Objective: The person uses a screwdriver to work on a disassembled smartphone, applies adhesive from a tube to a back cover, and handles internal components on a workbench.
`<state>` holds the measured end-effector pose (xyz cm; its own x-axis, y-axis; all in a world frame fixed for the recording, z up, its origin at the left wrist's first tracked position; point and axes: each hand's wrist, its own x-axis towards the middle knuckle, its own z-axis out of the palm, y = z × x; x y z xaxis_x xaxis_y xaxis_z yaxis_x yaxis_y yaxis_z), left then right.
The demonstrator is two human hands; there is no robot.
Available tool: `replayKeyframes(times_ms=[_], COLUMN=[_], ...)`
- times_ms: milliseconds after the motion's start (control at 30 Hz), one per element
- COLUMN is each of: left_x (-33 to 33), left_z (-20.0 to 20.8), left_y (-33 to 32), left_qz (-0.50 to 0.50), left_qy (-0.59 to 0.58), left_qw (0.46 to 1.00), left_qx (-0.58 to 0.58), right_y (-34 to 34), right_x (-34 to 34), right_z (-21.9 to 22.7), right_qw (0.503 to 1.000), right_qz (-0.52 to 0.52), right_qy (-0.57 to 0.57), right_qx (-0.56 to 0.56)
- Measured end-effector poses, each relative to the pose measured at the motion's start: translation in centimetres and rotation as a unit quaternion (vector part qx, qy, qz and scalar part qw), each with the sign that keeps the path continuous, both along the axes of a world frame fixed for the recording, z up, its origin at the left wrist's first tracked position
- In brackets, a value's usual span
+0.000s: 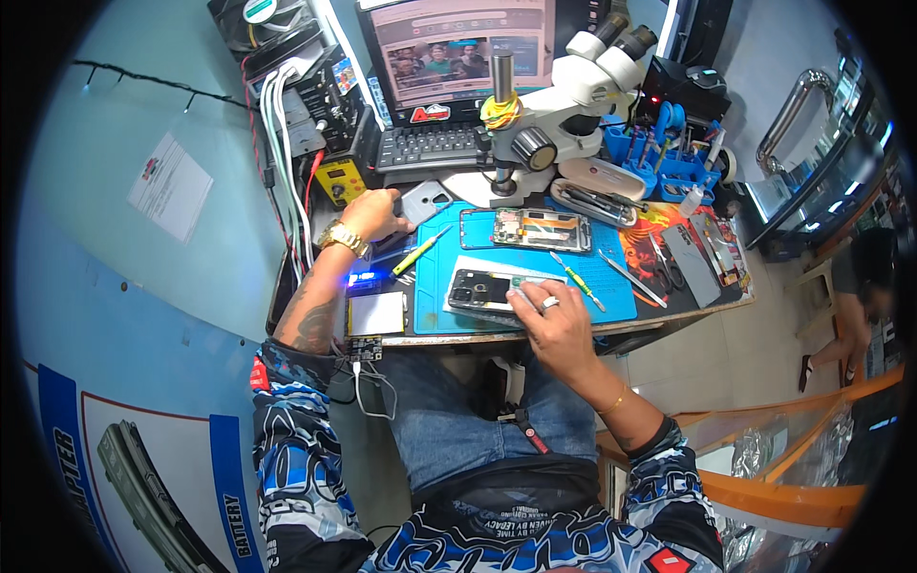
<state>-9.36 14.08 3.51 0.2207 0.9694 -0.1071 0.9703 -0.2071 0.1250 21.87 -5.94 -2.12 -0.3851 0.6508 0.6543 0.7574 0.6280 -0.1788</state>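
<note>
My right hand (559,329), a ring on one finger, closes on the right end of an opened black phone (480,289). The phone lies along the front part of a blue repair mat (435,286), and my fingers hide its right end. At the back left, my left hand (373,214) has its bent fingers at the near end of a grey phone back cover (425,201) and appears to grip it. Behind the black phone lies a second, disassembled phone (540,229) with orange flex cable showing. A yellow-green pen-like tool (420,251) rests beside my left hand.
A microscope (554,124) stands behind the mat, before a keyboard (430,148) and monitor (458,53). Tweezers (633,279), scissors (667,263) and a blue tool holder (659,158) are on the right. A white-topped flat pack (375,313) and small circuit board (365,350) sit at the front left.
</note>
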Motion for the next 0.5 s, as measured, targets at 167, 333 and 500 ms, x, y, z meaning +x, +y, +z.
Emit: replayKeyframes(times_ms=[167,333,500], left_x=[-0.6,-2.5,-2.7], left_z=[-0.5,1.5,5.2], left_y=[0.4,0.2,-3.6], left_qz=[0.025,0.027,0.04], left_qy=[-0.006,-0.115,-0.285], left_qw=[0.997,0.989,0.946], left_qx=[0.075,0.085,0.149], right_y=[-0.4,-0.1,3.3], right_x=[-0.4,0.8,8.4], right_z=[-0.7,-0.1,2.9], right_qw=[0.999,0.996,0.97], right_qz=[0.006,0.023,-0.094], right_qy=[-0.025,0.029,0.224], right_qx=[-0.037,-0.086,-0.01])
